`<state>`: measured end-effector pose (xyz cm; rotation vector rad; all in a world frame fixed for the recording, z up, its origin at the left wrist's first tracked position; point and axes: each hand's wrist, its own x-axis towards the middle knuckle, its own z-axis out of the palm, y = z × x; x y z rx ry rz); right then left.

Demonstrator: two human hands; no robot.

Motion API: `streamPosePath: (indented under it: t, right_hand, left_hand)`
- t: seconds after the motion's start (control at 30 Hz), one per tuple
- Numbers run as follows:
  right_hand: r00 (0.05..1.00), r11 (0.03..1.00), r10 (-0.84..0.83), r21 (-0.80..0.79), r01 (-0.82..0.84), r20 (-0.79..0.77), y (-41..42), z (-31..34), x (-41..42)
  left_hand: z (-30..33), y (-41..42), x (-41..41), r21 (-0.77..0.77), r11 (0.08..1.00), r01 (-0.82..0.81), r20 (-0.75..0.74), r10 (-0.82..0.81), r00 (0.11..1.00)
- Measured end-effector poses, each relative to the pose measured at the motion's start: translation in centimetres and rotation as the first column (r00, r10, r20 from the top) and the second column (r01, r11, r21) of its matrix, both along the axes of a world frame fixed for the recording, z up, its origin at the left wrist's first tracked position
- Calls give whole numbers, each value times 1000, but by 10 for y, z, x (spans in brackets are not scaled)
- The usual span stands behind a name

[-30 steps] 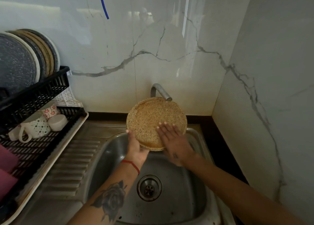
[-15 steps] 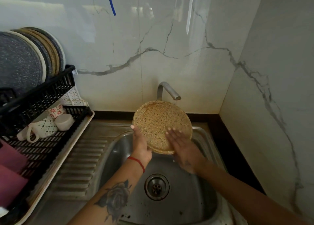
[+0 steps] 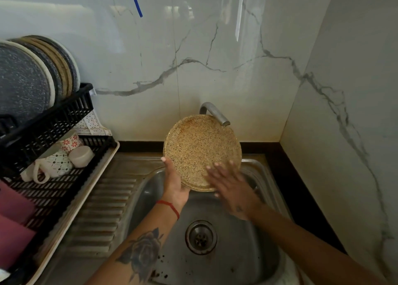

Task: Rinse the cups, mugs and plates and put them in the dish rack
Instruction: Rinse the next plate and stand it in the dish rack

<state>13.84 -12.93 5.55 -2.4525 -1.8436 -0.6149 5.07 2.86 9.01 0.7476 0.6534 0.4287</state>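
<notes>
A steel sink [image 3: 247, 267] fills the near middle, its drain [image 3: 201, 237] just near of the hands and a ribbed drainboard [image 3: 103, 200] to its left. On the far left sits a black rack [image 3: 43, 129] on a cream tray [image 3: 90, 183]; its upper tier holds upright plates [image 3: 32, 80], and its lower tier holds patterned mugs [image 3: 56, 162] and a small white cup [image 3: 81, 156] lying on their sides. A speckled tan plate [image 3: 198, 147] is tilted up over the far part of the sink, right under the tap [image 3: 215, 112]. The left hand [image 3: 174, 185] holds the plate at its near-left rim, fingers out of sight behind it and thumb running up the rim. The right hand [image 3: 231, 183], blurred, lies flat on the plate's near-right face with fingers straight and spread. A red string [image 3: 170, 207] circles the left wrist.
</notes>
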Motion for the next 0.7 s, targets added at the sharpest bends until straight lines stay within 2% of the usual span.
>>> streamPosePath:
  t: [0.13, 0.23, 0.3, 0.37, 0.43, 0.47, 0.53, 0.63, 0.7]
  right_hand:
    - [986, 985, 160, 73, -156, -46, 29, 9, -27]
    - [958, 957, 285, 67, -283, -30, -10, 10, -4]
    - [949, 944, 311, 129, -303, -52, -34, 12, 12]
    - [951, 934, 308, 192, -300, -13, -36, 16, 11]
    - [955, 930, 295, 239, -280, -28, -14, 18, -4]
    - [953, 927, 292, 270, -260, -82, -1, 18, -14]
    - [925, 921, 308, 312, -232, -222, 12, 20, -28]
    - [917, 946, 306, 189, -263, -256, -9, 18, -11]
    - [951, 986, 159, 93, -139, -265, -29, 17, 12]
  left_hand:
    - [3, -14, 11, -57, 998, 11, -42, -14, 999]
    - [4, -4, 9, 31, 999, 23, -76, -21, 997]
    - [7, 6, 9, 117, 993, -9, -133, 24, 991]
    - [12, -1, 10, 177, 974, -142, -164, 172, 971]
    - [15, -29, 12, 220, 912, -347, -121, 379, 917]
    - [13, -46, 12, 216, 888, -405, -76, 429, 900]
    - [11, -63, 13, 171, 895, -411, -19, 420, 907]
    - [8, -43, 9, 230, 919, -320, -72, 344, 936]
    - [5, -28, 6, 290, 922, -255, -89, 292, 952]
